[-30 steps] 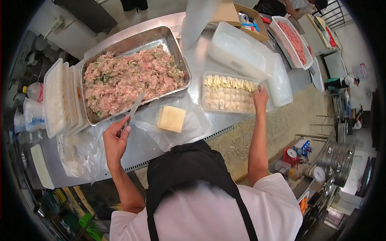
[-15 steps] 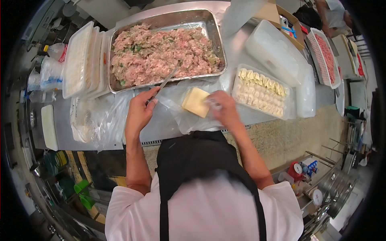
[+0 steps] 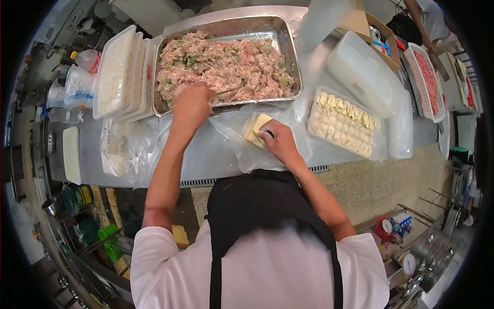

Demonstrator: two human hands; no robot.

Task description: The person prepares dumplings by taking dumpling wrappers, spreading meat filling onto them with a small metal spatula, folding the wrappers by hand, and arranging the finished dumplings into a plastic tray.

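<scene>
My left hand (image 3: pixel 193 102) is closed round a thin metal spatula (image 3: pixel 229 90), its blade reaching into the ground meat filling (image 3: pixel 216 69) near the front rim of a deep steel tray (image 3: pixel 297 64). Flecks of green show in the meat. My right hand (image 3: pixel 282 143) pinches at the right edge of a stack of square yellow dough wrappers (image 3: pixel 253 127); its fingertips partly hide what they grip. Under the stack lies a clear plastic sheet (image 3: pixel 231 144). Right of that hand, a plastic tray (image 3: pixel 310 123) holds rows of folded dumplings (image 3: pixel 346 121).
Stacked lidded containers (image 3: pixel 114 72) stand left of the meat tray, with a plastic bag (image 3: pixel 131 149) in front. Translucent containers (image 3: pixel 360 72) lie at the right, near a cardboard box (image 3: pixel 383 44) and a pink basket of meat (image 3: pixel 424 77). Another person (image 3: pixel 429 20) is at the far right.
My left hand has moved forward to the meat tray, taking the spatula blade into the filling. The right hand, blurred before, has come left onto the wrapper stack. The view has shifted slightly.
</scene>
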